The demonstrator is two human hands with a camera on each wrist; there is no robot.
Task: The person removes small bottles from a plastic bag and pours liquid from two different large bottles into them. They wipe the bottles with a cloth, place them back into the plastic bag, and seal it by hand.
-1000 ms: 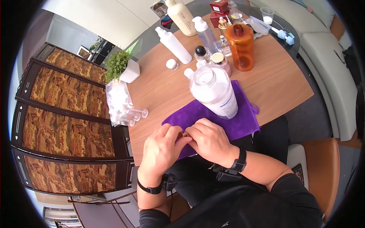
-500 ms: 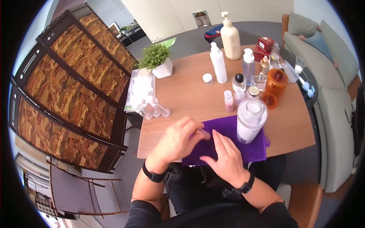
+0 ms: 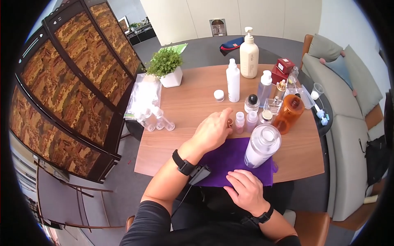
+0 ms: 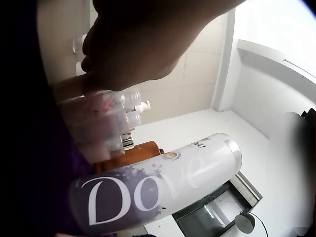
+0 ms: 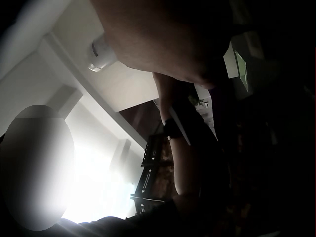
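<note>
In the head view my left hand (image 3: 211,131) reaches over the table's middle. Its fingers hold a small brown-topped container (image 3: 230,122), mostly hidden by the hand. Right beside it stand two small clear bottles, one with pink contents (image 3: 239,123) and one pale lilac (image 3: 251,121). My right hand (image 3: 247,189) holds nothing; its fingers are loosely bent over the front edge of a purple cloth (image 3: 221,160). On that cloth stands a large uncapped Dove bottle (image 3: 262,145), its lettering showing in the left wrist view. The right wrist view is dark.
Behind stand an amber bottle (image 3: 289,115), a black-capped bottle (image 3: 251,103), a white spray bottle (image 3: 233,82), a cream pump bottle (image 3: 248,57) and a white jar (image 3: 219,95). Clear empty bottles (image 3: 158,119), a plastic bag (image 3: 143,96) and a potted plant (image 3: 170,76) stand at the left.
Both hands were together over the cloth, then parted. My left hand has moved forward to the small bottles with the small container; my right hand has drawn back. The head view has shifted.
</note>
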